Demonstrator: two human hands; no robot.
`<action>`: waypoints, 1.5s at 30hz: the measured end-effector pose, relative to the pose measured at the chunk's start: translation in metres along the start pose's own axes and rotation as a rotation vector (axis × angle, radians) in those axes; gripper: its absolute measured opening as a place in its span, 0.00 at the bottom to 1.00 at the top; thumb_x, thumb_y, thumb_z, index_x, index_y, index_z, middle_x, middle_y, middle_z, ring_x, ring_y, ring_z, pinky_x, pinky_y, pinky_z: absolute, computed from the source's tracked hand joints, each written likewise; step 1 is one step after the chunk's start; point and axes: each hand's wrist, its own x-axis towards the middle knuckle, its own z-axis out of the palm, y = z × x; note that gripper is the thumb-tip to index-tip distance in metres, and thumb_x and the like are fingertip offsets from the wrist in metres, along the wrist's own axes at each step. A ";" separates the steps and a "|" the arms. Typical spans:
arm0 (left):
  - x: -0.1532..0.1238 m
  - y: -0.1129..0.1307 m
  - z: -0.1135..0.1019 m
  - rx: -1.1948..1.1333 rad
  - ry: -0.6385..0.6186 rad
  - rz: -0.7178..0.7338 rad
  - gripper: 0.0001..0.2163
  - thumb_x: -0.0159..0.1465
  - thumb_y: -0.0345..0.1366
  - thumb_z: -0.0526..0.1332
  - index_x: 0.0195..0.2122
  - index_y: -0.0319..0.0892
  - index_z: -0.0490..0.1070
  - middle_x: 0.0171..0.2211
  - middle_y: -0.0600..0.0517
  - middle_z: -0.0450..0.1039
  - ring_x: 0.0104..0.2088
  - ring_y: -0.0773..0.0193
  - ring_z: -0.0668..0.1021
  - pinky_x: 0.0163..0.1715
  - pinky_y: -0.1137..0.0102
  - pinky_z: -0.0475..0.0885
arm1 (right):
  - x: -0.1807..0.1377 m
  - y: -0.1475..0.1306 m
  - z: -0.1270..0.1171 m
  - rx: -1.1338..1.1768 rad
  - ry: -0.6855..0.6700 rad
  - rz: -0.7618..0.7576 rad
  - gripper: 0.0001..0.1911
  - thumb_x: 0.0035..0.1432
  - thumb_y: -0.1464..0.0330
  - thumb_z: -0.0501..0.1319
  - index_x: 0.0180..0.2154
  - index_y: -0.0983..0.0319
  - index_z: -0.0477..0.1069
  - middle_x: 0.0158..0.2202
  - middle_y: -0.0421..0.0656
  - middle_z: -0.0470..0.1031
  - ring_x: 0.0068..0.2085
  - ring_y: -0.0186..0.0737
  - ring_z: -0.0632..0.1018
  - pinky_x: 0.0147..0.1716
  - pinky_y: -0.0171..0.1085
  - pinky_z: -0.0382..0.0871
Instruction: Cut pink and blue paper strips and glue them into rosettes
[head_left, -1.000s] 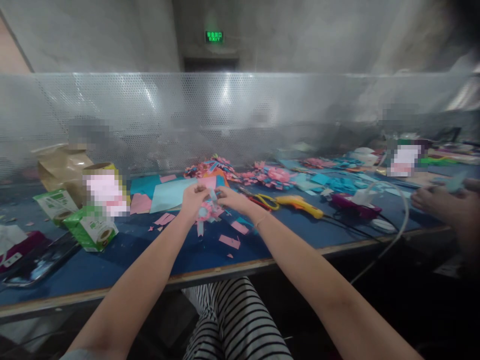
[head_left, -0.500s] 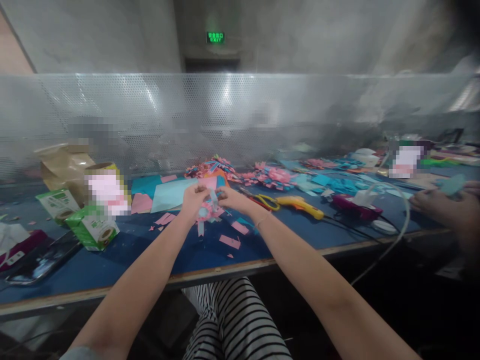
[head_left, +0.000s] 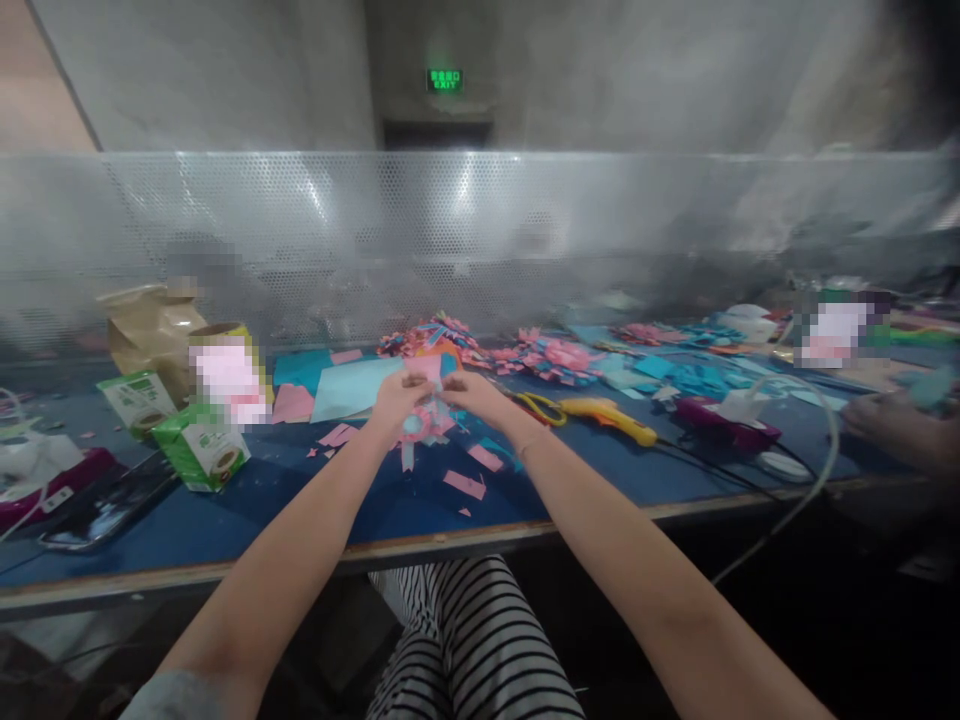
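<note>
My left hand (head_left: 399, 398) and my right hand (head_left: 477, 396) meet over the middle of the table, fingers pinched close together. Between the fingertips is a small pale blue paper strip (head_left: 437, 392), blurred, with both hands closed on it. Just beneath them lies a pink and light-blue paper flower (head_left: 417, 428) with a pale tail hanging from it. Pink paper scraps (head_left: 465, 485) are scattered nearby. Light-blue paper sheets (head_left: 352, 388) lie beyond my left hand.
Right of my hands are yellow-handled scissors (head_left: 541, 408) and a yellow glue gun (head_left: 611, 420) with a cord. Paper flowers (head_left: 559, 355) are heaped behind. Green boxes (head_left: 201, 448) and a phone (head_left: 105, 505) sit left. Another person's hand (head_left: 892, 425) holds blue paper at far right.
The whole view has shifted, so the scene sits slightly further right. My hands stay together at the strip. The other person's hand is further toward the right edge.
</note>
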 end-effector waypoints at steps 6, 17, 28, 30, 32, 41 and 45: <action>0.001 -0.001 0.002 -0.070 -0.028 -0.031 0.13 0.37 0.31 0.68 0.24 0.37 0.67 0.18 0.56 0.67 0.20 0.72 0.70 0.27 0.72 0.67 | 0.002 0.002 0.000 -0.046 0.028 -0.024 0.08 0.42 0.67 0.59 0.25 0.65 0.65 0.20 0.36 0.64 0.22 0.27 0.65 0.23 0.30 0.58; 0.004 -0.008 0.000 -0.021 -0.054 -0.002 0.14 0.37 0.33 0.68 0.23 0.37 0.66 0.18 0.58 0.65 0.20 0.72 0.69 0.26 0.72 0.66 | 0.002 0.005 0.000 -0.044 0.018 -0.019 0.09 0.42 0.65 0.59 0.25 0.65 0.65 0.19 0.36 0.65 0.22 0.28 0.66 0.23 0.30 0.59; 0.001 -0.005 -0.001 -0.021 -0.105 -0.054 0.12 0.37 0.35 0.67 0.20 0.38 0.65 0.18 0.57 0.65 0.23 0.71 0.70 0.29 0.70 0.67 | 0.007 0.009 0.001 0.155 0.024 0.036 0.08 0.42 0.66 0.58 0.25 0.64 0.66 0.22 0.37 0.67 0.25 0.29 0.68 0.27 0.31 0.62; 0.001 -0.004 -0.002 -0.013 -0.080 -0.058 0.11 0.38 0.35 0.67 0.20 0.38 0.65 0.18 0.57 0.65 0.23 0.70 0.70 0.28 0.70 0.67 | 0.007 0.010 -0.001 0.120 0.063 0.025 0.10 0.43 0.63 0.57 0.27 0.64 0.66 0.25 0.39 0.68 0.27 0.30 0.69 0.28 0.32 0.63; 0.001 -0.004 -0.003 0.007 -0.055 -0.062 0.11 0.38 0.35 0.66 0.20 0.38 0.65 0.18 0.56 0.66 0.22 0.70 0.70 0.27 0.71 0.67 | 0.008 0.010 -0.002 0.069 0.082 -0.015 0.12 0.44 0.61 0.57 0.28 0.64 0.66 0.26 0.40 0.68 0.28 0.31 0.69 0.28 0.32 0.62; 0.000 -0.009 -0.002 0.052 -0.161 -0.074 0.09 0.40 0.33 0.65 0.21 0.38 0.65 0.18 0.57 0.65 0.21 0.71 0.70 0.26 0.72 0.66 | 0.010 0.016 0.005 -0.037 0.122 -0.139 0.10 0.44 0.63 0.58 0.25 0.63 0.64 0.22 0.37 0.64 0.24 0.30 0.66 0.26 0.32 0.61; -0.002 -0.009 -0.001 0.106 -0.214 -0.090 0.10 0.40 0.33 0.65 0.21 0.39 0.64 0.18 0.57 0.65 0.20 0.72 0.68 0.23 0.74 0.65 | 0.012 0.017 0.004 0.030 0.155 -0.123 0.09 0.43 0.63 0.57 0.24 0.63 0.63 0.22 0.37 0.64 0.25 0.31 0.67 0.26 0.32 0.62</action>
